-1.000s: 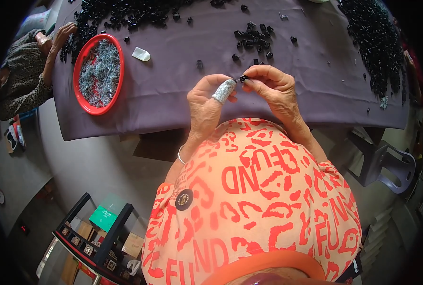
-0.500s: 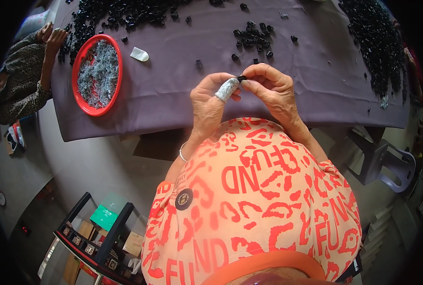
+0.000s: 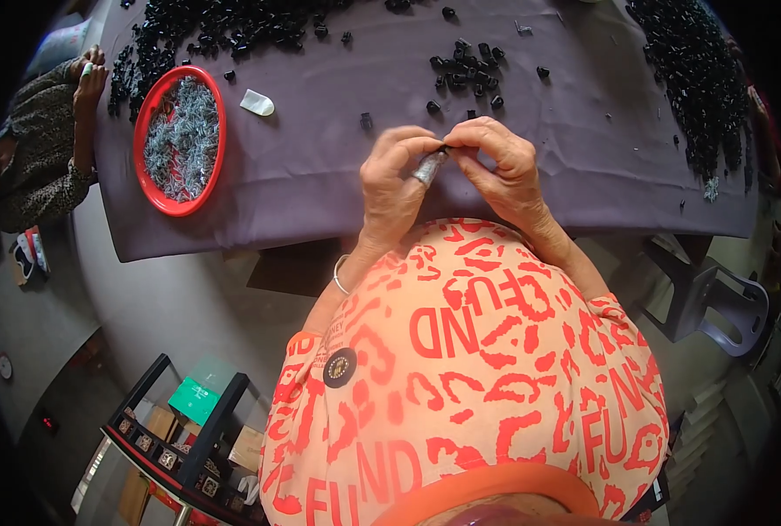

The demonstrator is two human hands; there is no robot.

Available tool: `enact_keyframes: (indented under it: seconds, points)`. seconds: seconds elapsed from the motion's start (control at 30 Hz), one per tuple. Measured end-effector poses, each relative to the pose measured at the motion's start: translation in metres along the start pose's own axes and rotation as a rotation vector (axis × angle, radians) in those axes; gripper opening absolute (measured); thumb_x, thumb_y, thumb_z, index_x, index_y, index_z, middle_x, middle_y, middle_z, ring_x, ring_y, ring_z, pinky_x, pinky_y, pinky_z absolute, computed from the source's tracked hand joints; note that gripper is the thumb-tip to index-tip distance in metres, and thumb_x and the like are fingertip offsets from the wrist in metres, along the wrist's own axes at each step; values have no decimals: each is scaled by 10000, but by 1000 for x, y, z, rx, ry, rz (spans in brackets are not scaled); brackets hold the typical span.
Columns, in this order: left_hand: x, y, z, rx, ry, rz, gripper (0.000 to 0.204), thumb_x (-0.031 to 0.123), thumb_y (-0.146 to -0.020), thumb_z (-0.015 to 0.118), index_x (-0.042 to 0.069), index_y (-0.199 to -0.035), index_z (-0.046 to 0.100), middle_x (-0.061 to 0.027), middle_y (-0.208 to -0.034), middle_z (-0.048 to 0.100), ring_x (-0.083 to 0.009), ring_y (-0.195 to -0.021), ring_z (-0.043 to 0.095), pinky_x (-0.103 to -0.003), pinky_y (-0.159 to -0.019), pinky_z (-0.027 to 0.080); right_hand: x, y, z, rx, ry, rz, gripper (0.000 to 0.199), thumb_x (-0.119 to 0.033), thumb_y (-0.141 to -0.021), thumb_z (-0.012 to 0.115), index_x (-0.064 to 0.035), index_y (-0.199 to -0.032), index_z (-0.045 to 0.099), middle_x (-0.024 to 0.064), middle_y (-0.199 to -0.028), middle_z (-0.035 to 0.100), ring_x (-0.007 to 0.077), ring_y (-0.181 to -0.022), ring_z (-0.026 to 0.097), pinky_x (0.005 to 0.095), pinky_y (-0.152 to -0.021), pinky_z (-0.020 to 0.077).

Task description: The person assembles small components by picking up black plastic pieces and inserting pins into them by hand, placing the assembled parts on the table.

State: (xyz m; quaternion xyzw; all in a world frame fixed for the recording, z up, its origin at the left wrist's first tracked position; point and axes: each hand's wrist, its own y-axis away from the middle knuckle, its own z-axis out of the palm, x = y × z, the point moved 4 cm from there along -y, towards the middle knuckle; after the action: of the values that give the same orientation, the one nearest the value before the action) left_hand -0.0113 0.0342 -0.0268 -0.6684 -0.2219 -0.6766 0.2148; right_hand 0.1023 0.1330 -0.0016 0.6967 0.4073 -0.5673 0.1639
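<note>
Over the near part of the cloth-covered table, my left hand [image 3: 389, 191] and right hand [image 3: 506, 168] meet at the fingertips. Pinched between them is a small black plastic piece [image 3: 444, 149], mostly hidden by the fingers. A pale silvery cover [image 3: 427, 168] wraps my left thumb. Just beyond my hands lies a loose cluster of similar black pieces [image 3: 471, 72], with a few strays around it. To the left stands a red oval basket [image 3: 180, 209] holding many thin, clear-grey little parts [image 3: 183, 140].
A white fingertip-shaped sleeve [image 3: 257, 103] lies right of the basket. Heaps of black pieces cover the far left [image 3: 224, 26] and right [image 3: 693, 88] of the table. Another person's hand [image 3: 91, 83] is at the left edge. A grey plastic chair [image 3: 715, 302] stands at the right.
My left fingers have shifted up and curled over toward the right fingertips, covering more of the black piece. The left thumb has tucked lower. The other person's hands at left moved slightly.
</note>
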Motion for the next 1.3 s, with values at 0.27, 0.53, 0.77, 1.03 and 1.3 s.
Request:
enact_keyframes:
  seconds: [0.27,0.53,0.77,1.03,1.3]
  points:
    - [9,-4,5,8,-793,322,161,38,-670,695,82,-824,671,-52,-875,581,-254,-908,528,-353,-774,427,9,0,10,15,391,-262,304,69,-711,646,-33,-978,541,76,-796,577,241,-715,564,336,-664,448]
    - [4,-8,5,-118,73,-531,217,130,-849,640,-32,-988,600,-74,-763,643,-77,-540,593,-183,-414,429,12,2,8,38,346,-255,362,74,-697,641,-42,-1011,505,80,-801,572,251,-717,564,348,-662,459]
    - [-3,-18,4,-147,73,-628,176,107,-834,649,-12,-960,621,-74,-750,651,-89,-576,619,-179,-444,455,20,4,5,-3,326,-254,460,84,-669,627,-36,-1097,509,97,-868,591,266,-781,579,362,-706,465]
    - [-15,-11,1,-190,94,-501,167,120,-843,621,12,-968,644,-39,-790,662,-88,-648,605,-199,-528,475,-15,-11,13,28,292,-336,443,-78,-655,683,-48,-1077,552,111,-1012,597,267,-960,574,396,-842,441]
    - [-29,-5,-8,-161,-224,-12,252,89,-818,616,13,-1032,505,-111,-994,531,-209,-943,540,-321,-790,450,-3,-25,54,-166,401,-378,387,-402,-837,538,-93,-1061,606,86,-1012,639,220,-1000,593,371,-908,427]
